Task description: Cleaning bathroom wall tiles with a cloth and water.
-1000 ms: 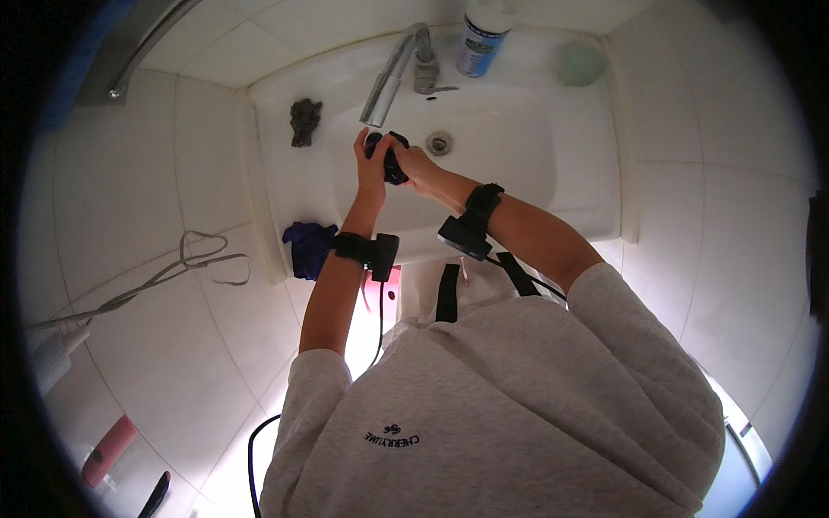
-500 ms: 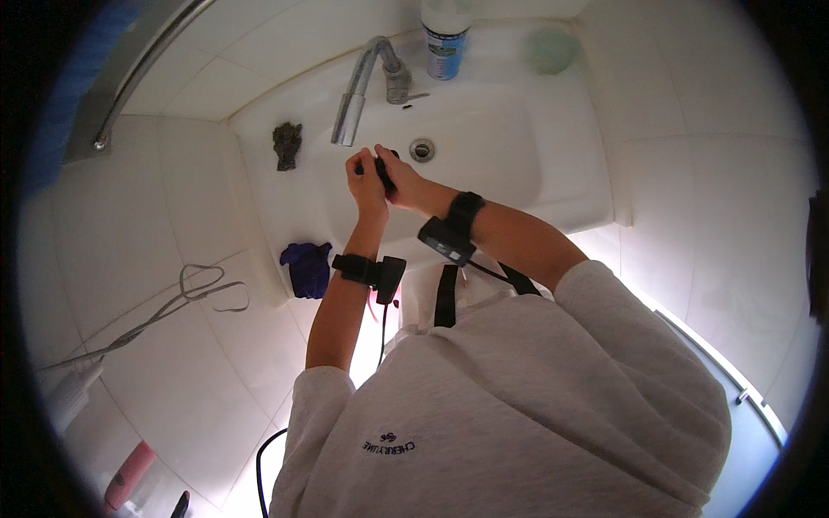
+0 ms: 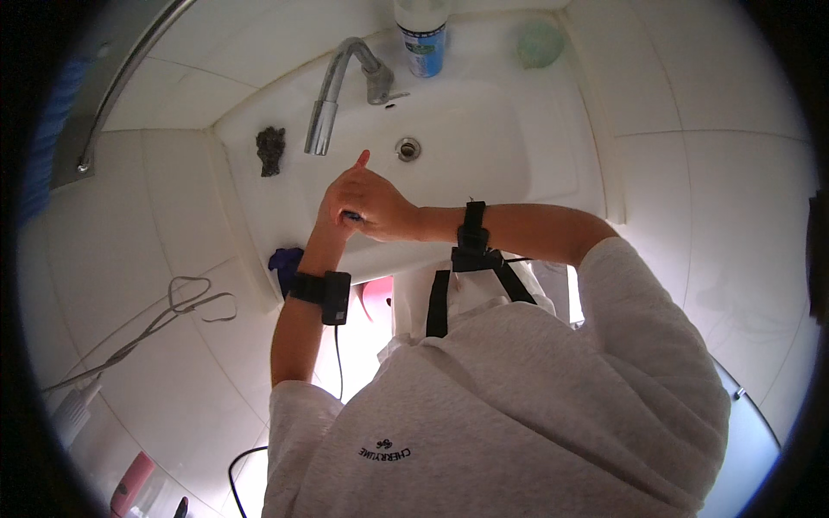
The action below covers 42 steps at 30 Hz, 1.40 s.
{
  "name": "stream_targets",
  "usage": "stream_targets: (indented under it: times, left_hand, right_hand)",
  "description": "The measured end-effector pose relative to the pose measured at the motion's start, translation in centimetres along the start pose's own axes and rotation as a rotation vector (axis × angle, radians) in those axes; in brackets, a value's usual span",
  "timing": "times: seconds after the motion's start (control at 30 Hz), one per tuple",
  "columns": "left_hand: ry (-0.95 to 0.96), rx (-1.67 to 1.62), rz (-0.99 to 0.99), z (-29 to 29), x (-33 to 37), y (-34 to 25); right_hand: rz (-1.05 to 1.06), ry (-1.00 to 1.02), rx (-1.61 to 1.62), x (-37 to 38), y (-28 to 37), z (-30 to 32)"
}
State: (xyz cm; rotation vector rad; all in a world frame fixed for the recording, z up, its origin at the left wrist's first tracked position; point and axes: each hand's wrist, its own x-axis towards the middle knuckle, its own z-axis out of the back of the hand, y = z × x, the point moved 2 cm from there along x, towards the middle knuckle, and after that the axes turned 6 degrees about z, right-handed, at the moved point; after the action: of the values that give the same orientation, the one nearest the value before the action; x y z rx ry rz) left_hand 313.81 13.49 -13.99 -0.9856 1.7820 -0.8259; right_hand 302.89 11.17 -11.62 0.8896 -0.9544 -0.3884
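Note:
Above the near left part of the white sink [image 3: 484, 129], my two hands are pressed together. My right hand [image 3: 380, 207] lies across the left and is closed round a small dark thing [image 3: 351, 215], of which only a bit shows at its lower edge. What kind of thing it is I cannot make out. Most of my left hand [image 3: 335, 194] is hidden under the right, so its grip does not show. A single reddish fingertip sticks up toward the drain [image 3: 408, 149]. The chrome faucet [image 3: 323, 125] hangs just beyond my hands, with no water visible.
A dark scouring pad [image 3: 270, 151] lies on the sink's left ledge, a purple cloth [image 3: 285, 268] at its near left corner. Behind stand a blue-and-white container [image 3: 423, 47] and a pale green round thing [image 3: 540, 45]. Cables run from black devices strapped to my wrists.
Both hands have come nearer to me and slightly left. My right hand has turned over the left, covering most of it and the dark thing that showed between them.

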Motion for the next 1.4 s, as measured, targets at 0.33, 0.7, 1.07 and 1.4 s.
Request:
stream_targets:
  times: [0.33, 0.7, 1.07, 1.4]
  left_hand:
    - [0.084, -0.316, 0.582, -3.0, -1.3, -3.0]
    - [0.026, 0.382, 0.662, -4.1, 2.1, -1.3]
    - [-0.118, 0.471, 0.634, -1.9, 5.2, 3.9]
    - [-0.230, 0.752, 0.586, 5.2, 3.9, 7.7]
  right_hand:
    - [0.688, 0.357, -0.156, -1.1, 3.8, 0.6]
    - [0.801, 0.560, -0.100, -3.7, -0.8, -1.5]
    - [0.969, 0.694, -0.393, -6.0, -3.5, -1.2]
    - [-0.469, -0.129, -0.134, -4.4, -7.5, 6.9]
